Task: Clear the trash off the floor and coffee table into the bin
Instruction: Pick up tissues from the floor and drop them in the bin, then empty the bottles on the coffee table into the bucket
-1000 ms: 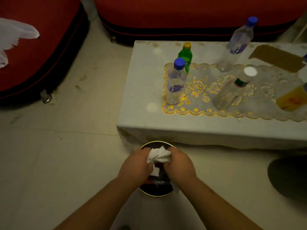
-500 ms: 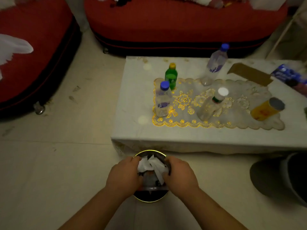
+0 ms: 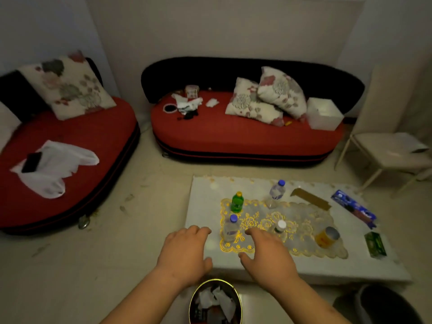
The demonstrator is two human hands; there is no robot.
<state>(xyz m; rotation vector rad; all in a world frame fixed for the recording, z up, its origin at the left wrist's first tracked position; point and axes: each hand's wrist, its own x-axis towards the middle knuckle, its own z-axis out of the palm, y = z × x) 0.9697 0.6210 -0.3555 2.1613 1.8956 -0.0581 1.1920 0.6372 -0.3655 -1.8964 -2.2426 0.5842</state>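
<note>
A: State of the hands?

B: The left hand (image 3: 184,256) and the right hand (image 3: 268,256) are both empty, palms down, fingers loosely spread. They are held apart, with a clear gap between them. Both are raised over the near left corner of the tabletop (image 3: 203,206). Whether any fingertip touches it cannot be told.

A: Position of the bin?

B: The bin (image 3: 216,280) stands on the floor (image 3: 93,265), just near of the tabletop's near edge, between the two forearms. It is round with a gold rim. Crumpled tissue (image 3: 224,302) lies inside it, on darker contents.

A: Items on the tabletop?

B: A lace mat (image 3: 304,220) carries most of them.
- A blue-capped bottle (image 3: 230,228) is upright at the mat's near left corner, just beyond the fingertips.
- A green bottle (image 3: 237,202) is upright, far of the first.
- A white-capped bottle (image 3: 279,228) is at mid-mat.
- A second blue-capped one (image 3: 277,190) is at the mat's far edge.
- A yellow jar (image 3: 326,237) lies tilted on the right.

Off the mat, to the right, are a brown card (image 3: 311,198), a blue packet (image 3: 354,209) and a green box (image 3: 375,244).
</note>
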